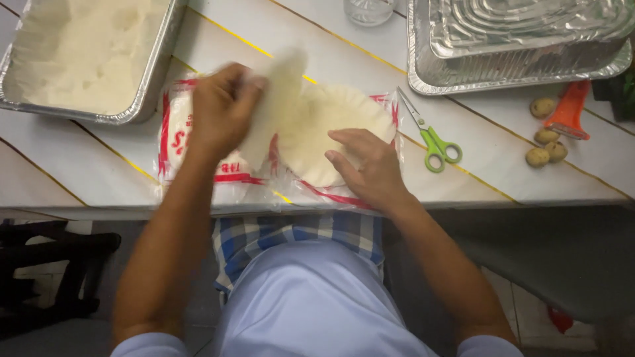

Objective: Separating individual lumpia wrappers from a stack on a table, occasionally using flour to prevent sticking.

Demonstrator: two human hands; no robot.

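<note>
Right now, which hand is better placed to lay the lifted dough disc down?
Probably the left hand: it already pinches the raised dough disc. The right hand lies flat on the stack of discs, steadying it.

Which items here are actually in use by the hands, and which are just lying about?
In use:
- left hand lifting a thin dough round
- right hand pressing on the stack of rounds
- plastic wrapper under them

Lying about:
- green scissors
- foil tray of white mash
- stacked empty foil trays
- small potatoes
- orange peeler
- glass
</note>
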